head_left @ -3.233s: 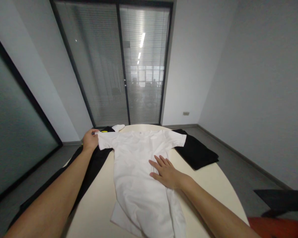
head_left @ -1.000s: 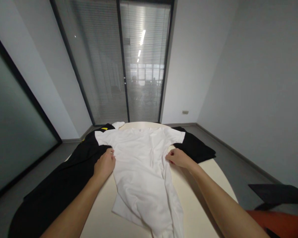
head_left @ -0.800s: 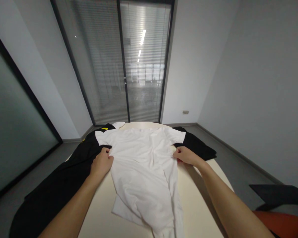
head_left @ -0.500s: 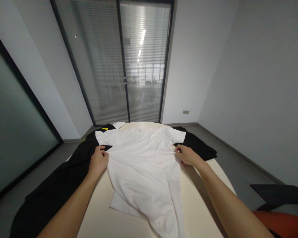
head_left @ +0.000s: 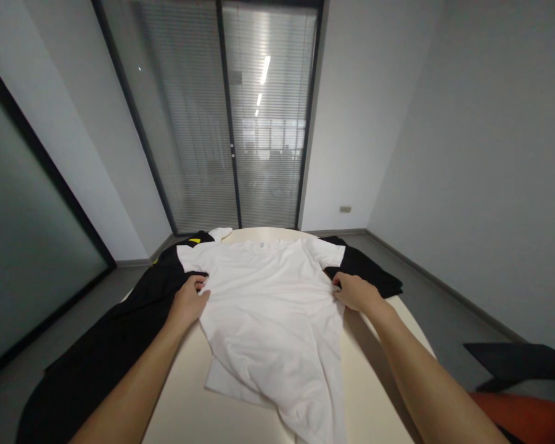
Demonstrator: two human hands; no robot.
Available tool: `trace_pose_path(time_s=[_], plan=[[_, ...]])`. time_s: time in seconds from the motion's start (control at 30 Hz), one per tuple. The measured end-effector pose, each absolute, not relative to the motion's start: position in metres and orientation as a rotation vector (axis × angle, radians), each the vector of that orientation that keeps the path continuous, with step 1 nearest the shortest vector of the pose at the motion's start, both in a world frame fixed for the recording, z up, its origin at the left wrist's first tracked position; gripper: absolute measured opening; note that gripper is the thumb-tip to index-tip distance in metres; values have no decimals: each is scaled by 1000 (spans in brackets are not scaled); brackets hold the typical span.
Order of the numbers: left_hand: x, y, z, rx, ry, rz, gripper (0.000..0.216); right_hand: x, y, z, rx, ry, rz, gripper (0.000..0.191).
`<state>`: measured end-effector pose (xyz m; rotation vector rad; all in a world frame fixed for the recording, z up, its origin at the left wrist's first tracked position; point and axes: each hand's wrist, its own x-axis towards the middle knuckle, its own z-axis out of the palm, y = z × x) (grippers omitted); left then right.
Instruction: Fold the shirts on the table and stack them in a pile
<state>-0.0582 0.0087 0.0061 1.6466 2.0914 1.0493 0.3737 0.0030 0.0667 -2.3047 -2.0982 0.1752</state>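
Observation:
A white T-shirt (head_left: pixel 268 308) lies spread over the table, collar at the far end and short sleeves out to both sides. Wrinkles cross its chest, and its lower part is bunched and skewed, with a hem corner sticking out at the left. My left hand (head_left: pixel 190 302) rests at the shirt's left side below the sleeve, thumb and fingers apart against the fabric. On the opposite side, my right hand (head_left: pixel 357 292) has its fingers curled and pinched on the shirt's edge just under the right sleeve.
Black clothing (head_left: pixel 115 327) with yellow marks drapes along the table's left side. More folded black cloth (head_left: pixel 374 271) lies at the right, beyond my hand. The pale table (head_left: pixel 189 394) has a rounded edge. At lower right stands a black and orange chair (head_left: pixel 522 413).
My left hand has loosened its pinch and shifted slightly inward. My right hand has moved a little right, drawing the shirt's right side outward and tightening the chest fabric.

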Motion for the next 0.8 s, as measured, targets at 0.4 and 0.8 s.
trace_pose_path(time_s=[0.4, 0.8], plan=[[-59, 9, 4, 1546, 2034, 1099, 36, 374, 5, 63, -2208, -2136, 496, 38], [-41, 2, 38, 1193, 1764, 1491, 46, 378, 3, 68, -2077, -1842, 907, 78]])
